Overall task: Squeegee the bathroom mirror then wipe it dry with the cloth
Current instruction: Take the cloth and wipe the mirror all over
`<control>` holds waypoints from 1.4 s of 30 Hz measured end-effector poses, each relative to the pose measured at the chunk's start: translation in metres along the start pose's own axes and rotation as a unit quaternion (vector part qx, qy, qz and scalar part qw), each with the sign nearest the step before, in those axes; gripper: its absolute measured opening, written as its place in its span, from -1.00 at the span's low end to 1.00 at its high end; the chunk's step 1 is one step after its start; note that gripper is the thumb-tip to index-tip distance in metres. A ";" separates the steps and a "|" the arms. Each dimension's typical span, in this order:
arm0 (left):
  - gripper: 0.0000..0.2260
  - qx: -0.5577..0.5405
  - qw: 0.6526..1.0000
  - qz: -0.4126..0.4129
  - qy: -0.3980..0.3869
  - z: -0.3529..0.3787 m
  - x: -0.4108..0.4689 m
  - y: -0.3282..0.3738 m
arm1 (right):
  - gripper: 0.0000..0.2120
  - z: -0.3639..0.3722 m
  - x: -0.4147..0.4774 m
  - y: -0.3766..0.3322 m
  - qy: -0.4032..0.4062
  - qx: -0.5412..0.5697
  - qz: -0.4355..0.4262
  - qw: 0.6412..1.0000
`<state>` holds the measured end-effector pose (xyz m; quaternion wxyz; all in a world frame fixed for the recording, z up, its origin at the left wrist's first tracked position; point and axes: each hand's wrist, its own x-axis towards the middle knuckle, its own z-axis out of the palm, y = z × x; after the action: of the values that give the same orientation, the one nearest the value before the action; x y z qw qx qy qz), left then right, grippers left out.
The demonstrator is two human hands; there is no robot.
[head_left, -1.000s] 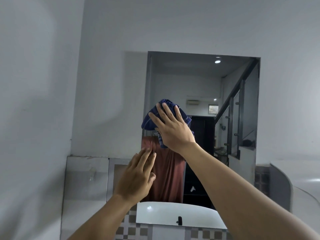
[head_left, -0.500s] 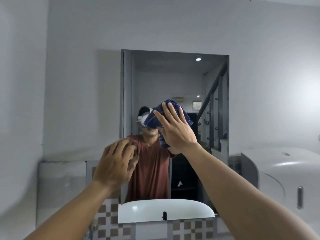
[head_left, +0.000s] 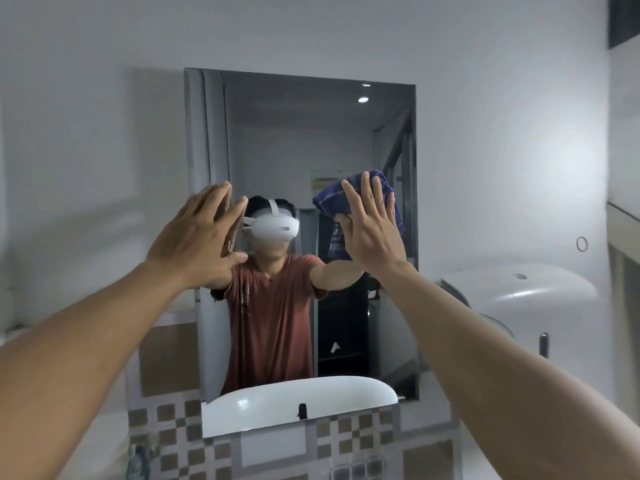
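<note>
- Two bare hands are raised to the frameless rectangular wall mirror (head_left: pixel 301 140): the right hand (head_left: pixel 372 226) lies flat with fingers spread and pins the dark blue checked cloth (head_left: pixel 332 199) against the glass at the mirror's right side, about mid-height.
- Left hand (head_left: pixel 197 237) is released, palm forward and fingers splayed, holding nothing; whether it touches the glass near the left edge cannot be told.
- Cloth looks light, soft and limp. It bunches above the fingertips and a tail hangs below the palm, so it probably needs broad palm pressure rather than a pinch, or it would slide or fold.
- Mirror glass is likely hard, smooth and breakable, so even, moderate pressure suits it.
- No squeegee is in view, so the drying step appears to be under way.
- Compared with half a second ago, the cloth and right hand sit further right on the glass, the left hand has opened from a loose curl and risen, and the white sink (head_left: pixel 294 400) reflected below stays put.
</note>
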<state>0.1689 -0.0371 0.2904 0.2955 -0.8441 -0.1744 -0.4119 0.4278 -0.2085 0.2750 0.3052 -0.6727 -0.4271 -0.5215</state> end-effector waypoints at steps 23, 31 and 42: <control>-0.18 0.038 0.999 0.019 0.019 -0.005 -0.001 -0.012 | -0.44 0.028 -0.082 -0.015 0.011 0.033 0.196 0.980; -0.33 0.040 0.998 0.020 0.039 -0.009 0.003 -0.023 | -0.47 0.045 -0.084 -0.075 0.023 0.031 0.096 0.995; -0.31 0.009 1.000 0.000 0.027 -0.016 0.010 -0.030 | -0.52 0.062 -0.074 -0.156 0.016 0.070 -0.089 0.993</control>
<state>0.1490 -0.0239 0.3172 0.3076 -0.8297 -0.1703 -0.4335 0.3093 -0.1044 0.1815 0.3109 -0.6006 -0.5159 -0.5257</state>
